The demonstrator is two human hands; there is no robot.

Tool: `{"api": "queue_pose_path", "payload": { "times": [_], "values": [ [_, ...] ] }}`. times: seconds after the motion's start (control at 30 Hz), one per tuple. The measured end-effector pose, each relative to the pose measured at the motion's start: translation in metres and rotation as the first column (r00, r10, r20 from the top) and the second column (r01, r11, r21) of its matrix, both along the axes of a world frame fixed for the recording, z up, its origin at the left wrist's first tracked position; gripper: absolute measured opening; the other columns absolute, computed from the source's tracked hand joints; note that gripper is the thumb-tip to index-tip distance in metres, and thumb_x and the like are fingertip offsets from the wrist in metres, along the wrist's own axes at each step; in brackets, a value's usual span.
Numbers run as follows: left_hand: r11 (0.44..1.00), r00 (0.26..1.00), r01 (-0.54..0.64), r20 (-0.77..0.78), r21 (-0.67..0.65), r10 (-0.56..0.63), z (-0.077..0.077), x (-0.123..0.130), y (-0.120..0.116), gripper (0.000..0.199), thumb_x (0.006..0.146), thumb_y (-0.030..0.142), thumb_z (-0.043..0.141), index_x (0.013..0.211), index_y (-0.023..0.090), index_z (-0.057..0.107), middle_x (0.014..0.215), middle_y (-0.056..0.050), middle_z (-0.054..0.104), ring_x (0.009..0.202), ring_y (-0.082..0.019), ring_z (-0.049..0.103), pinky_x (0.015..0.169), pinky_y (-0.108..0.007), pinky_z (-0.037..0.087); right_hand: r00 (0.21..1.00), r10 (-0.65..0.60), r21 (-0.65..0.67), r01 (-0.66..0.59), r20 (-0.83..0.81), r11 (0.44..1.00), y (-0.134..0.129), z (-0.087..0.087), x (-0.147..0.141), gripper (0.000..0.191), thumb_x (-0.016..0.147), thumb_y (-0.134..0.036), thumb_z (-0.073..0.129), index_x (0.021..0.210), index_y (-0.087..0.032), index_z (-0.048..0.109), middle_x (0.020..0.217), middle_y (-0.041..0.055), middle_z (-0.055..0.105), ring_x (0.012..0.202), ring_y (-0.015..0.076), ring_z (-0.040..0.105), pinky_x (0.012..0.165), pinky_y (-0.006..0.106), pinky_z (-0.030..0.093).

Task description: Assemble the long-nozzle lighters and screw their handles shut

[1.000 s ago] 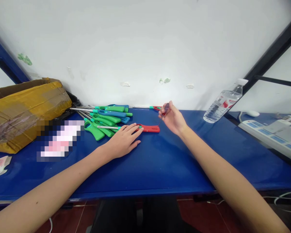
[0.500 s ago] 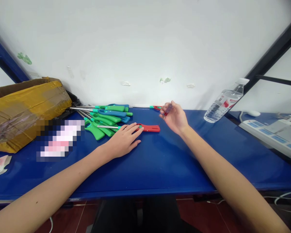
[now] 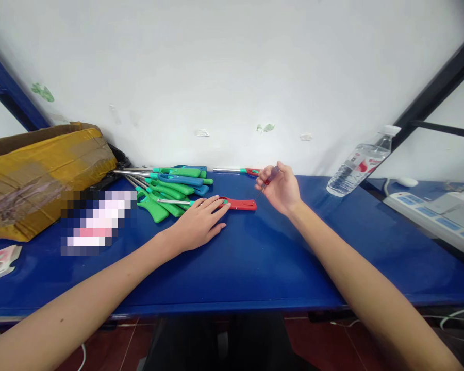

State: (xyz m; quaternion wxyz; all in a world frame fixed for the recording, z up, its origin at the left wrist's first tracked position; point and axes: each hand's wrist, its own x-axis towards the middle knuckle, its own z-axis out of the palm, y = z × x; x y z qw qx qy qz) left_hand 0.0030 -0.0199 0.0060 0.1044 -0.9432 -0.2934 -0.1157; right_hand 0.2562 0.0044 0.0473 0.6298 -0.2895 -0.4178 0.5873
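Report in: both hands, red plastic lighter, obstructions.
Left hand flat over red plastic lighter with metal tube. Right hand holds thin metal-shafted tool, tip near lighter's butt end; contact unclear. Pile of green- and blue-handled lighters crowds tube.

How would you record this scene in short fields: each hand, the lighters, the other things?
Left hand: resting on a red lighter
Right hand: holding a thin tool; its tip is near the lighter's handle end, contact unclear
Lighter pile: green and blue handles, left of centre
Second red lighter: near the wall, partly hidden by the right hand
Left side: taped box
Right side: clear bottle
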Motion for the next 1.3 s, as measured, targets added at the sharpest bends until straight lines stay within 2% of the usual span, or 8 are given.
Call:
{"api": "queue_pose_path", "payload": {
  "times": [0.13,0.33,0.43,0.7,0.87,1.0,1.17,1.3],
  "values": [
    [1.000,1.000,0.003,0.010,-0.009,-0.003,0.0006,-0.0004,-0.0006,0.046,0.103,0.034,0.039,0.144,0.013,0.046,0.145,-0.017,0.051,0.139,-0.033,0.041,0.108,-0.048,0.039,0.999,-0.033,-0.001,0.033,-0.019,0.999,0.0023,0.0000,0.0016,0.032,0.082,-0.050,0.070,0.074,-0.023,0.054,0.068,-0.0033,0.050,0.063,0.0118,0.053,0.061,0.024,0.047],
    [1.000,1.000,0.007,0.025,-0.011,-0.007,-0.0003,-0.0003,-0.0001,0.046,0.103,0.034,0.039,0.144,0.015,0.046,0.145,-0.017,0.051,0.140,-0.032,0.041,0.108,-0.048,0.039,0.999,-0.028,0.022,0.027,0.018,0.999,0.0031,0.0000,0.0015,0.053,0.087,-0.066,0.054,0.060,-0.023,0.038,0.052,-0.0060,0.027,0.050,0.0130,0.039,0.057,0.028,0.045],
    [1.000,1.000,0.001,0.006,-0.004,-0.001,-0.0006,0.0001,0.0000,0.046,0.103,0.034,0.039,0.144,0.013,0.046,0.145,-0.017,0.051,0.140,-0.033,0.041,0.108,-0.048,0.039,1.000,-0.005,0.026,0.005,0.002,1.000,0.0007,0.0012,0.0018,0.057,0.090,-0.065,0.048,0.056,-0.023,0.032,0.051,-0.0054,0.024,0.049,0.0134,0.037,0.057,0.029,0.045],
    [1.000,1.000,0.002,0.015,-0.013,-0.002,0.0009,-0.0004,-0.0007,0.046,0.103,0.034,0.039,0.144,0.015,0.046,0.145,-0.017,0.050,0.140,-0.032,0.041,0.109,-0.048,0.039,0.999,-0.046,0.009,0.046,0.008,0.999,0.0002,0.0012,0.0012,0.036,0.080,-0.054,0.070,0.072,-0.023,0.052,0.069,-0.0032,0.050,0.065,0.0130,0.055,0.061,0.026,0.046],
    [1.000,1.000,0.002,0.016,-0.015,-0.002,0.0007,-0.0006,-0.0006,0.046,0.103,0.034,0.040,0.144,0.015,0.046,0.145,-0.017,0.051,0.140,-0.032,0.041,0.108,-0.048,0.039,0.999,-0.032,0.016,0.031,0.039,0.999,0.0040,-0.0013,0.0013,0.052,0.085,-0.065,0.059,0.063,-0.023,0.039,0.055,-0.0059,0.032,0.053,0.0123,0.045,0.058,0.026,0.045],
    [1.000,1.000,-0.005,0.002,-0.010,0.006,0.0001,-0.0004,-0.0002,0.046,0.103,0.034,0.040,0.144,0.014,0.046,0.146,-0.017,0.050,0.140,-0.033,0.041,0.109,-0.048,0.038,1.000,-0.006,0.017,0.006,0.004,1.000,0.0021,-0.0003,0.0026,0.056,0.092,-0.063,0.046,0.057,-0.022,0.030,0.052,-0.0051,0.024,0.051,0.0130,0.039,0.058,0.028,0.045],
    [1.000,1.000,-0.006,-0.014,0.003,0.006,0.0004,0.0000,-0.0004,0.047,0.103,0.034,0.038,0.144,0.012,0.045,0.146,-0.017,0.050,0.140,-0.032,0.041,0.109,-0.047,0.038,1.000,-0.007,-0.002,0.007,-0.029,1.000,-0.0009,0.0015,0.0031,0.048,0.089,-0.052,0.055,0.056,-0.021,0.038,0.058,-0.0026,0.038,0.058,0.0132,0.049,0.058,0.027,0.045],
    [1.000,1.000,-0.003,-0.023,0.014,0.004,0.0009,-0.0002,-0.0006,0.047,0.104,0.034,0.037,0.144,0.012,0.045,0.146,-0.017,0.050,0.139,-0.032,0.041,0.108,-0.047,0.038,0.999,-0.048,-0.025,0.048,-0.011,0.999,0.0005,0.0014,0.0027,0.033,0.081,-0.048,0.070,0.069,-0.021,0.054,0.070,-0.0023,0.051,0.064,0.0119,0.054,0.059,0.025,0.046]
  ]
}}
